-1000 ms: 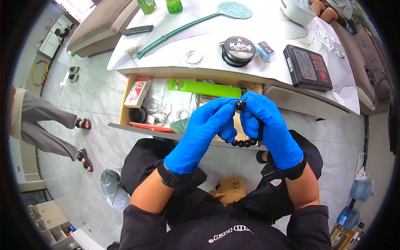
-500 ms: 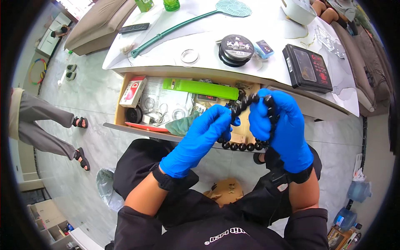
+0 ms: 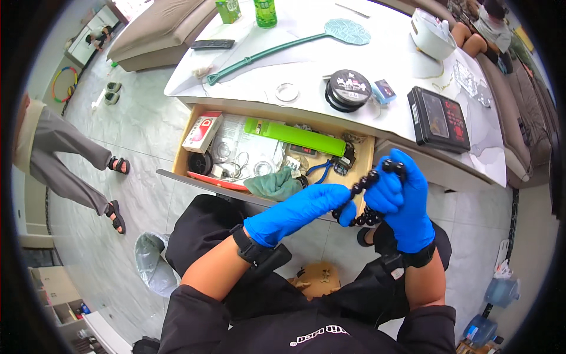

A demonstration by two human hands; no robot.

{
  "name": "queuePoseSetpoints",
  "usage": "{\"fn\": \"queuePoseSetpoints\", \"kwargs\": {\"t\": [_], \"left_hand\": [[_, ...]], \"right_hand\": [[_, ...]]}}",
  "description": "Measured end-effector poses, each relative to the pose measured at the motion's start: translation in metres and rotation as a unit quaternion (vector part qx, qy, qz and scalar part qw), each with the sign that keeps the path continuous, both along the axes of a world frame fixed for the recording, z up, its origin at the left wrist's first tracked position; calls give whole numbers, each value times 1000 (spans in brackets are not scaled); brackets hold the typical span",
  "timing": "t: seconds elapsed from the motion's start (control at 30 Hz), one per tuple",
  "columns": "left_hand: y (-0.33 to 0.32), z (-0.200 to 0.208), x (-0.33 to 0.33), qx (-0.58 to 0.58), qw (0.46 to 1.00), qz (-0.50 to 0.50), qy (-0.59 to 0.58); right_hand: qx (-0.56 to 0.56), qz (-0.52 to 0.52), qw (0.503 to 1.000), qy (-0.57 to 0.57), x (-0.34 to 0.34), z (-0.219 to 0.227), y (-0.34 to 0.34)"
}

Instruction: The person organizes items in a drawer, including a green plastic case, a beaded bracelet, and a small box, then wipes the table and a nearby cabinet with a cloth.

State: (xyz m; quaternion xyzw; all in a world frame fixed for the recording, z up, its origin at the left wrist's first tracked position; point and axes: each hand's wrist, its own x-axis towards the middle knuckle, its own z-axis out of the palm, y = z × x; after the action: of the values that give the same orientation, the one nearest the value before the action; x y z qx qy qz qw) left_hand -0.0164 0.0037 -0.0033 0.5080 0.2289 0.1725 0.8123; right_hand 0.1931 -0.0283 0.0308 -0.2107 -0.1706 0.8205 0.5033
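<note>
- We see our right hand, in a blue glove, curled around a string of dark round beads; the beads loop over its fingers, from the fingertips at the top down to the heel of the palm.
- Our left hand, also gloved in blue, reaches across from eight o'clock; its fingertips are pinched on the lower part of the bead string, just beside the right palm.
- The beads hang in the air between both hands, just in front of the open drawer, at its right end, and above the floor.
- The drawer sits at eleven o'clock from the hands. In it we see a long green bar along the back, a red and white box at the left, a crumpled grey-green cloth at the front, and blue-handled pliers near the right end, closest to the left fingertips.
- Above the drawer, at twelve o'clock, the white bench carries a black round spool, a small clear ring, a long green swatter and a black flat device at one o'clock.
- Far at nine o'clock another person's legs in grey trousers stand on the tiled floor, well apart from us.
- Nothing lies between the hands and the drawer.
</note>
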Motion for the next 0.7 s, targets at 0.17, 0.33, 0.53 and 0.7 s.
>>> {"fn": "queuePoseSetpoints", "kwargs": {"t": [0.17, 0.33, 0.53, 0.7], "left_hand": [[-5, 0, -2, -17, 990, 131, -57], [-8, 17, -9, -13, 999, 28, -28], [-2, 18, -10, -7, 999, -6, 33], [-8, 19, -8, -45, 999, 15, 2]], "right_hand": [[13, 9, 997, -72, -1, 6, -15], [-44, 100, 938, -328, -20, 6, -34], [2, 124, 927, -354, -8, 4, -32], [87, 127, 894, -421, -10, 27, -35]]}}
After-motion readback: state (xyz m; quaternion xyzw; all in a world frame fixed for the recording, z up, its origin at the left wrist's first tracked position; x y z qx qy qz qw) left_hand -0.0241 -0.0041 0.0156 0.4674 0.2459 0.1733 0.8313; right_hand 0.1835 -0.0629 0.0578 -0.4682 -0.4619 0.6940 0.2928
